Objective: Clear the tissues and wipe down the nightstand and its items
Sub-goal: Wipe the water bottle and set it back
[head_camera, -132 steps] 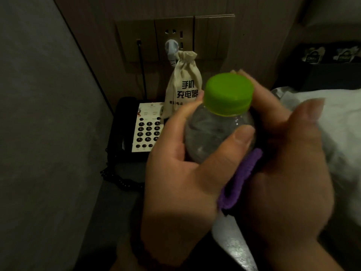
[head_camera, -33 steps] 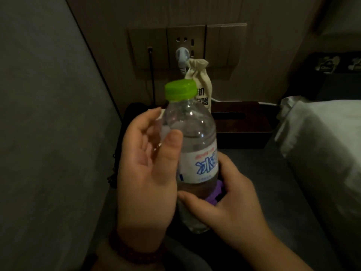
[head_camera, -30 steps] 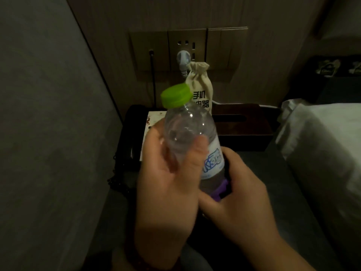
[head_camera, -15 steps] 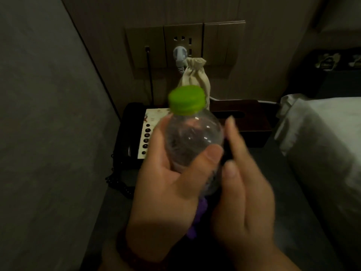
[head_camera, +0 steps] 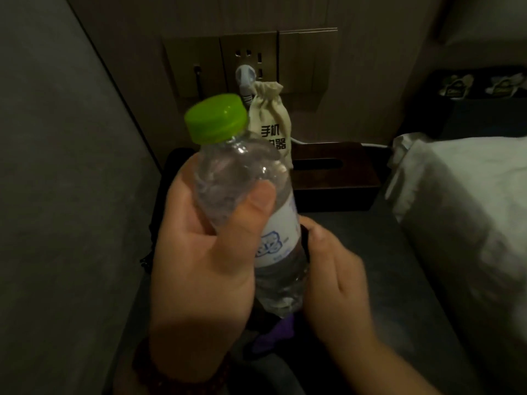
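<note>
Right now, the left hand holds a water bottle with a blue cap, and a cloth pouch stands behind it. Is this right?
Not quite. The head view shows the cap is green, not blue. The left hand does hold the water bottle, and the cloth pouch stands behind it.

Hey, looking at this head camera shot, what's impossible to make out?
Head view:
- Purple cloth: mostly hidden beneath the clear plastic bottle with green cap and the left hand.
- Right hand: fingers behind the bottle, grip unclear.
- White bottle label: motion-blurred, unreadable.
- Beige drawstring pouch: lettering partly covered by the bottle.
- Pale items, top right: too dim and small.
</note>
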